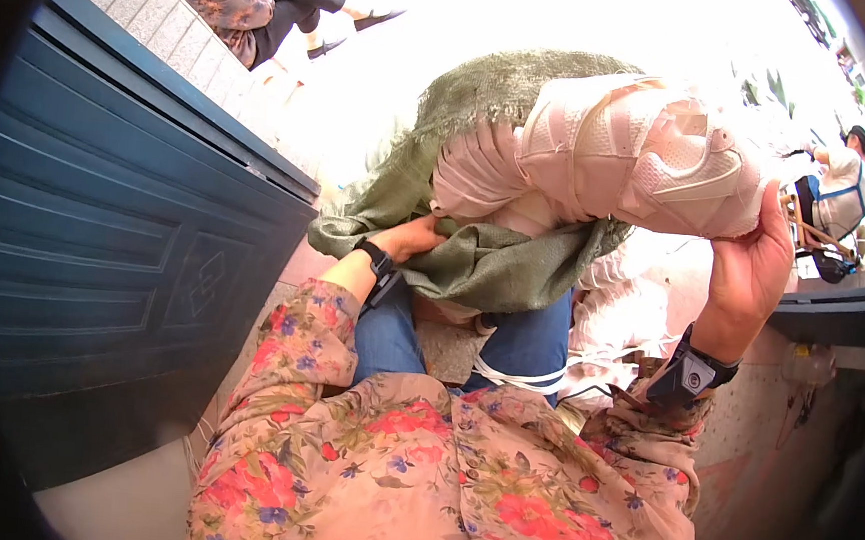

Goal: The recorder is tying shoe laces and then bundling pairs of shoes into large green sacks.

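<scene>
A long stack of pale, whitish-pink shoe uppers (pixel 612 147), nested one in another, lies across the mouth of a green woven sack (pixel 513 266). Its left part is inside the sack, whose frayed rim reaches over it. My left hand (pixel 417 237) is closed on the near edge of the sack; some of its fingertips are hidden in the folds. Around the right end of the stack my right hand (pixel 756 263) is wrapped, thumb up along the last upper. The sack rests over my knees. Beside my right leg lies another pale bundle (pixel 617 323), partly covered.
A dark blue panelled door (pixel 137 199) stands close on my left. White straps (pixel 520 379) run by my right thigh. A clear plastic container (pixel 809 364) is at the right wall. One person (pixel 235 5) sits at the far left, another (pixel 844 188) at the far right.
</scene>
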Motion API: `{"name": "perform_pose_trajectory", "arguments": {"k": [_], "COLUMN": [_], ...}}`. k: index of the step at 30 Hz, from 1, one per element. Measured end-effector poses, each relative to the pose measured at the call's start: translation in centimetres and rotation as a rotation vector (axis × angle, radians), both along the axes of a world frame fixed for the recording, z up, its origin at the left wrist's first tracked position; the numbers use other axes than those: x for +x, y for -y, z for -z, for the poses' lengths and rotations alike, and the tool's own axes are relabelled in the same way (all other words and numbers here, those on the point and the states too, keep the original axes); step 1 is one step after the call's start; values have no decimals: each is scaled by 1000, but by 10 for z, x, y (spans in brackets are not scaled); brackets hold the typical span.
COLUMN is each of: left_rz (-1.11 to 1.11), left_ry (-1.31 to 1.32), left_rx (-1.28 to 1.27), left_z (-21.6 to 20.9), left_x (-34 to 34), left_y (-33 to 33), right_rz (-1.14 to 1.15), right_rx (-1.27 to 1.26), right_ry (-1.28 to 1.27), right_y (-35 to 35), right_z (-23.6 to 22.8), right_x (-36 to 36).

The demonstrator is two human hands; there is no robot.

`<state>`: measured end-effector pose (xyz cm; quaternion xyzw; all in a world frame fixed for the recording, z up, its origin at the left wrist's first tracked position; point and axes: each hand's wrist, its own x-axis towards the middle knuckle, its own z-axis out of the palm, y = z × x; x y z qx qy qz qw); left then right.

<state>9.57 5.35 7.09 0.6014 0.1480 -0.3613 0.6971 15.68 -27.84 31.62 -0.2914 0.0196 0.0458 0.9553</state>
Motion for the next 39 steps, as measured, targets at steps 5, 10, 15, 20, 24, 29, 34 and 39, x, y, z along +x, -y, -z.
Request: {"name": "perform_pose_trajectory", "arguments": {"k": [5,10,15,20,24,29,34,39], "left_rz": [-220,-227,-273,-490,-662,-737,-689,-684], "left_ry": [225,244,266,197,49,221,528,821], "left_rx": [-256,134,32,-256,-705,-642,-431,-32], "left_z": [19,-18,-10,15,-9,-40,-129,-229], "left_x": [18,32,39,44,45,55,43,-2], "left_y": [2,11,19,14,7,-20,-61,-83], "right_rz": [-101,-71,-124,-38,-67,-29,-214,-398], "right_rx": [43,18,36,4,-25,14,156,-194], "right_ry": [45,14,58,-7,41,63,138,147], "right_y": [3,5,-9,-13,-6,-1,6,5], "right_z": [1,7,10,-1,-7,1,14,91], "right_x": [1,5,-1,-13,-24,-16,3,42]}}
